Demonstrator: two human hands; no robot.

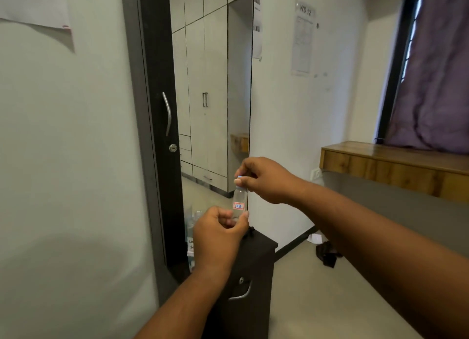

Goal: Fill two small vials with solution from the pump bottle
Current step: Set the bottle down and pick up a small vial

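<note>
The vial (239, 203) stands upright between the left hand (218, 233) below and the right hand (264, 180) above. The cabinet (250, 275) lies under them, the mirror (215, 85) behind. The shelf (396, 166) sits far right.

"17B" is handwritten inside a red-bordered white label (238, 206) fixed to the clear vial (239, 201), which is held near the centre of the view. "WS 12" is printed as the heading of a paper sheet (303, 38) taped to the wall at about 1 o'clock; its smaller print cannot be read. Partial handwriting, "Co" over "So", is seen on a white label (190, 244) on a container at about 7 o'clock from the vial, the rest being hidden.
</note>
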